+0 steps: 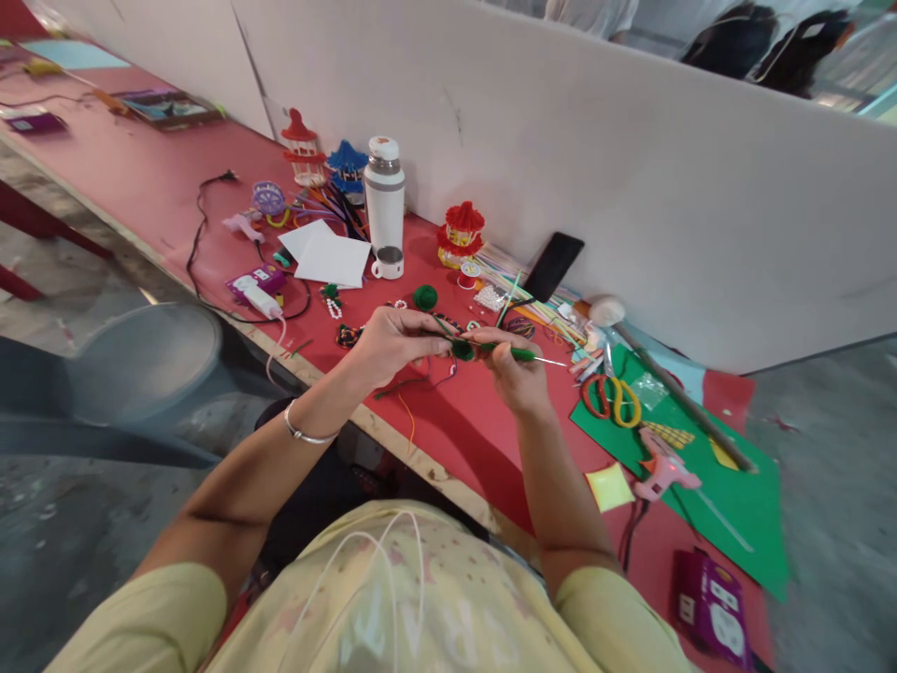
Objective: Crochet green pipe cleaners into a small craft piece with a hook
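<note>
My left hand [396, 344] is closed in a pinch on a small piece of dark green yarn work [462, 349], held above the table. My right hand [517, 376] is closed around a crochet hook [522, 354] with a green handle; its thin metal shaft sticks out to the right. The hook's other end meets the yarn work between my hands, where fingers partly cover it. Just behind them lies a ball of dark green yarn [424, 297]. Below my left fingers, loose dark threads [403, 384] trail on the red table [483, 430].
Behind my hands stand a white bottle [385, 206] and a small red and yellow pagoda-like model [462, 234]. A black phone [554, 266] leans by the white partition. On the right are scissors [617, 402], a stick mallet [673, 383] and a pink glue gun [662, 472] with its light on.
</note>
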Tool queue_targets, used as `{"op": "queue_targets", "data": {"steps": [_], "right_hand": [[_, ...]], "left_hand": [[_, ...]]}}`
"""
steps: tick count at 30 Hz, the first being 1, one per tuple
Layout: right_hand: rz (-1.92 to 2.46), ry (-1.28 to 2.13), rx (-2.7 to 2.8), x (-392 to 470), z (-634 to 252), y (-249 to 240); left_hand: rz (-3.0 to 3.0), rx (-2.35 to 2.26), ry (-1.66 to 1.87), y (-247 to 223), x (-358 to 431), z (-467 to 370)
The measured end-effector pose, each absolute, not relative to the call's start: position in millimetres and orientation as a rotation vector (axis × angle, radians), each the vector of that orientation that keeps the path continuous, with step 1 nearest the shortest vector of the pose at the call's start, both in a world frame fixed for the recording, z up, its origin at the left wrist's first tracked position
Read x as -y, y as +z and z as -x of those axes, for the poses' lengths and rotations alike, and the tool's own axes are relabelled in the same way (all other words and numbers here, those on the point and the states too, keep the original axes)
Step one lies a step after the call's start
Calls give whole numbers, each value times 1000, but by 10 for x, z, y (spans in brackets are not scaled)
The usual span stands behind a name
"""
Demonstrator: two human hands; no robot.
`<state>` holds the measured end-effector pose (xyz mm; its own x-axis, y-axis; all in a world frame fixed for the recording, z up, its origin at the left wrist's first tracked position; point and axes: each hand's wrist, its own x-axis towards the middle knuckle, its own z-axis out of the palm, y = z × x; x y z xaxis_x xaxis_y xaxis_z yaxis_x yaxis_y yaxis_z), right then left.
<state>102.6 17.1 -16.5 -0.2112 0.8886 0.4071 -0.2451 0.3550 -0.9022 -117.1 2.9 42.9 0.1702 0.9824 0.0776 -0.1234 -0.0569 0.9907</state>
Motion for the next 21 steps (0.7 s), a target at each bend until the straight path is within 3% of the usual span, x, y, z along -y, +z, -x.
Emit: {"op": "queue_targets", "data": {"steps": [21], "right_hand": [[630,1173,1477,-107,-1042,-10]], "left_hand": [[-1242,-995,1196,433,0,1174]]}}
